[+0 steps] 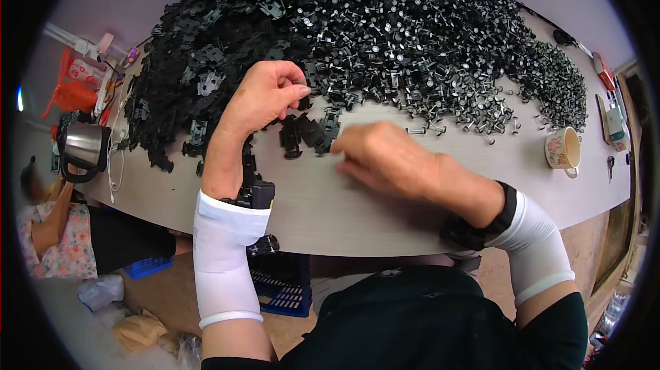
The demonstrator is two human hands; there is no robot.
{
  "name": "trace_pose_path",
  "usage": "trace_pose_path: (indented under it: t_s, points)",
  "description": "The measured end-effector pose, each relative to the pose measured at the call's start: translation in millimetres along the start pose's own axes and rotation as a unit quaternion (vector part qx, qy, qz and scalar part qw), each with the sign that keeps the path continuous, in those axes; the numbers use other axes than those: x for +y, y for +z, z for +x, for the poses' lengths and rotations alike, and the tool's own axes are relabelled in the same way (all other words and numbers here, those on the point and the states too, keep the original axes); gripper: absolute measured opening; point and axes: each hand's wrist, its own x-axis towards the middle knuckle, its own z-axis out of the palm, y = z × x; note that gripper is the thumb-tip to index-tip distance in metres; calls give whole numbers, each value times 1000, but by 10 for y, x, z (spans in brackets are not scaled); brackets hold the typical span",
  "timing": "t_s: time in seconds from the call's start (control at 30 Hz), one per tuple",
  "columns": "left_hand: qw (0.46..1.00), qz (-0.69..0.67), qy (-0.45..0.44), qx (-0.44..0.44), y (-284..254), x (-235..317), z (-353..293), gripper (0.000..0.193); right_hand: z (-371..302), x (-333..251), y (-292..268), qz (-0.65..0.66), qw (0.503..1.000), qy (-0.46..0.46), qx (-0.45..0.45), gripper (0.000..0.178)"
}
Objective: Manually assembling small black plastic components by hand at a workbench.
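Note:
My left hand (268,94) is closed, thumb against curled fingers, at the front edge of the heap of flat black plastic parts (206,61). Whether something is pinched in it, I cannot make out; dark parts lie right behind the fingertips. My right hand (388,160) is smeared by motion over the table, and its fingers cannot be read. Between the hands lie a few loose black plastic pieces (291,138). Beyond the right hand spreads a big heap of small black wheels on metal axles (412,33), with some strays (436,127) at its near edge.
A patterned mug (562,150) stands on the table (385,222) at the right. At the left are a steel kettle (84,147), a white cable (118,171) and a seated person (65,232). A blue crate (278,284) sits below the table's front edge.

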Motion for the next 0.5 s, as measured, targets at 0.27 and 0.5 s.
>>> trace_pose_path:
  t_s: [0.27,0.5]
  points:
    - [990,-126,52,35,187,-26,-1,9,408,34,237,-183,983,4,24,30]
    - [973,-216,79,31,83,-59,-97,28,216,226,-259,258,926,257,100,15]
